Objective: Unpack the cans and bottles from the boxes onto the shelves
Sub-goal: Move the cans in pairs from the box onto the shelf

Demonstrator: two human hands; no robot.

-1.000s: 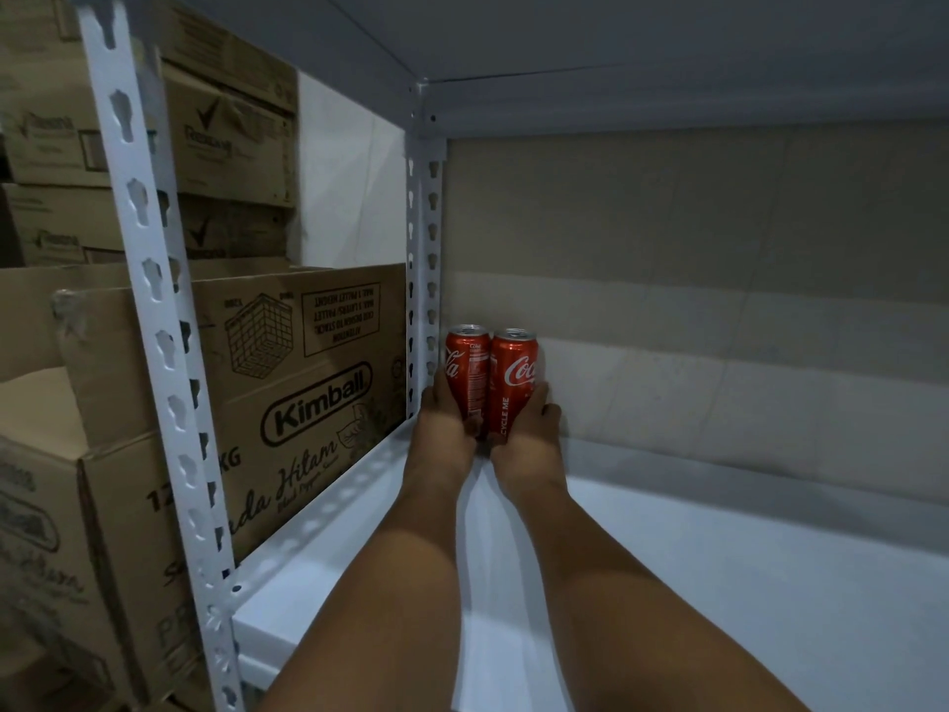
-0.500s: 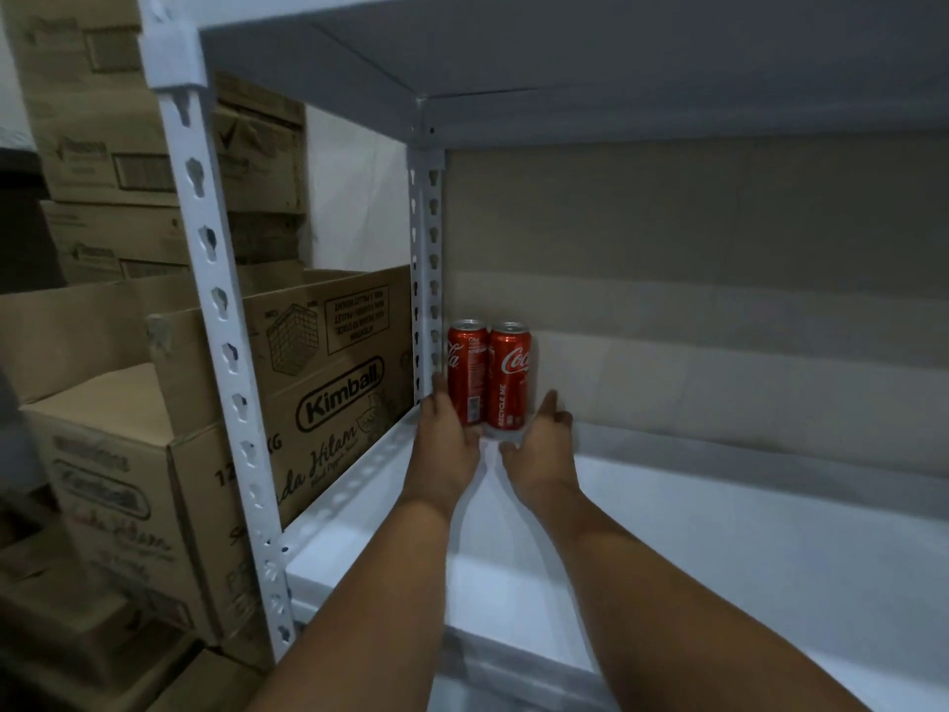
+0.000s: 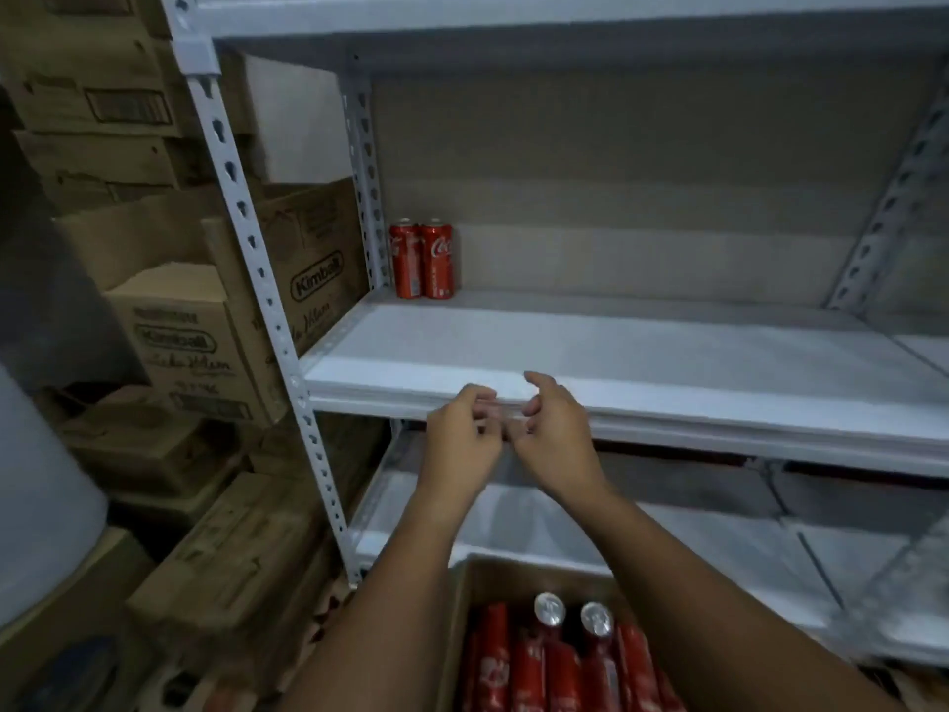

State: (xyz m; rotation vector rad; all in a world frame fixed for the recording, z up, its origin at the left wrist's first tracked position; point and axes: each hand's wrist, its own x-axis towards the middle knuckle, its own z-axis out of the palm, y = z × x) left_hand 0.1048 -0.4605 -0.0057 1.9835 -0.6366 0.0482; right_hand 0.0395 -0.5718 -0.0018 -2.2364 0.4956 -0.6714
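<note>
Two red cola cans (image 3: 422,259) stand upright, side by side, in the back left corner of the white shelf (image 3: 642,362). My left hand (image 3: 462,439) and my right hand (image 3: 554,434) hover close together in front of the shelf's front edge, fingers loosely curled and holding nothing. Below my forearms an open cardboard box (image 3: 462,608) holds several red cans (image 3: 554,655); two silver can tops show among them.
White slotted uprights (image 3: 277,321) frame the shelving on the left and a lower white shelf (image 3: 719,547) lies beneath. Stacked brown cardboard cartons (image 3: 205,321) crowd the floor and wall left of the shelving.
Both hands have let go of the two cans and drawn back to the shelf's front edge. The view has pulled back and down, bringing the box of cans into sight.
</note>
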